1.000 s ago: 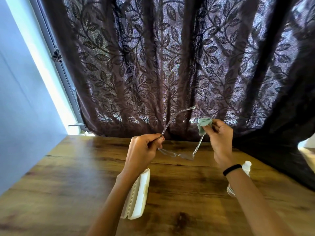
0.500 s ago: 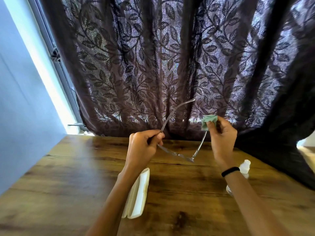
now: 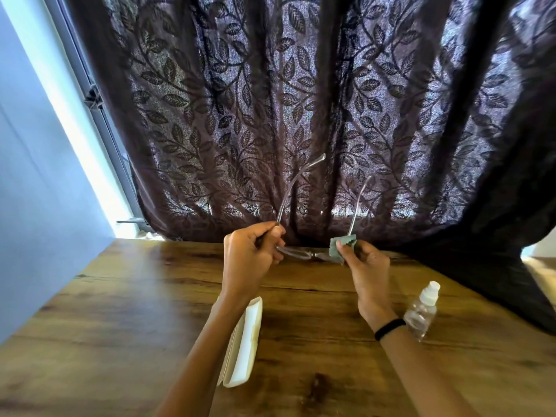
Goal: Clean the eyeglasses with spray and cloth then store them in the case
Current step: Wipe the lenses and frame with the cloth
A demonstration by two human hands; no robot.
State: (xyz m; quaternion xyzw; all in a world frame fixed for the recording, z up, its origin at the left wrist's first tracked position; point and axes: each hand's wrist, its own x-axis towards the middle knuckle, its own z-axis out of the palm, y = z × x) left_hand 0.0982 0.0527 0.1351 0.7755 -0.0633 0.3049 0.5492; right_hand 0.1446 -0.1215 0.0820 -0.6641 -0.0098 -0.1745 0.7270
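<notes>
Thin clear-framed eyeglasses [image 3: 296,252] are held in the air above the wooden table [image 3: 120,311], both temples pointing up toward the curtain. My left hand [image 3: 251,257] pinches the frame's left end. My right hand [image 3: 365,266] holds a small grey-green cloth [image 3: 341,246] pressed around the frame's right end, at the base of the right temple. A white glasses case [image 3: 243,344] lies open on the table below my left forearm. A clear spray bottle [image 3: 422,311] with a white cap lies on the table to the right of my right wrist.
A dark leaf-patterned curtain [image 3: 301,115] hangs along the table's far edge and drapes over its right corner. A pale wall [image 3: 30,191] and a window frame [image 3: 90,97] border the left side.
The cloth in my right hand has slid down the right temple from near its tip to the frame's end. The glasses have tilted so both temples stand more upright. My left hand keeps its grip.
</notes>
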